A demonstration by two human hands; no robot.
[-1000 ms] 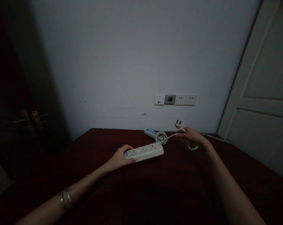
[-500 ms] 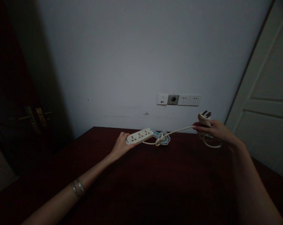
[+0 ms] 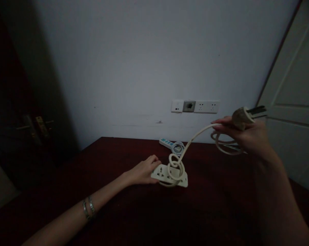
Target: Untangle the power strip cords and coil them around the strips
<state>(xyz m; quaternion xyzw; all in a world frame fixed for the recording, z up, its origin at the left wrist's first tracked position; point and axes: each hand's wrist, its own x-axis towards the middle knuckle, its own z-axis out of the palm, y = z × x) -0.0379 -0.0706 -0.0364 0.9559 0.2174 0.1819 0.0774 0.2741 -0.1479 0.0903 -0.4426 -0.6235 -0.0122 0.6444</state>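
My left hand is closed round the left end of a white power strip, whose sockets face up. Loops of its white cord lie over the right part of the strip. From there the cord rises to my right hand, held higher at the right. That hand is closed on the cord and its plug, with the dark prongs pointing right. More cord hangs in a loop below the right hand.
A second power strip with blue sockets and a coiled cord lies at the back of the dark red table. Wall sockets are above it. A door with a handle stands left, a pale door right.
My left hand has brought the power strip nearer and to the right, and turned it. My right hand has moved right with the plug, which now points right. The cord loops have come over the strip.
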